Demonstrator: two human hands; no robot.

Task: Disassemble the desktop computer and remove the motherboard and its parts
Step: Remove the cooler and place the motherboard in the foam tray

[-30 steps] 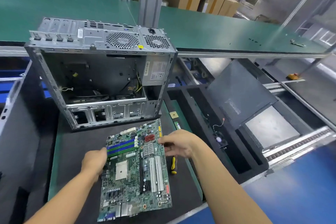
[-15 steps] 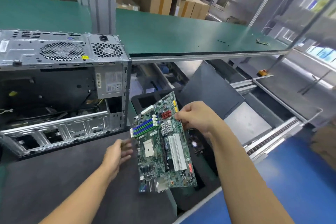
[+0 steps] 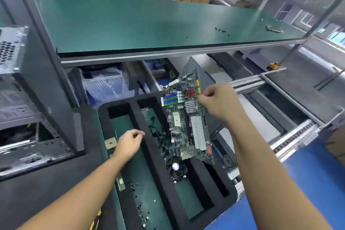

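My right hand (image 3: 219,101) pinches the right edge of the green motherboard (image 3: 186,117) and holds it tilted in the air above the black foam tray (image 3: 158,157). The board carries blue and green memory slots, a red connector and white expansion slots. My left hand (image 3: 128,143) hovers over the tray's left compartment with loosely curled fingers and holds nothing. The open grey computer case (image 3: 22,99) lies at the far left on the dark mat.
A cooler fan (image 3: 177,169) and black cables lie in the tray's middle compartment. Several screws (image 3: 141,209), a memory stick (image 3: 120,183) and a CPU chip (image 3: 111,143) sit in and beside the left compartment. A green shelf (image 3: 149,24) spans the back. A conveyor rail (image 3: 291,136) runs right.
The motherboard has been lifted off the mat and carried to the right over the foam tray by my right hand. My left hand has let go of it.
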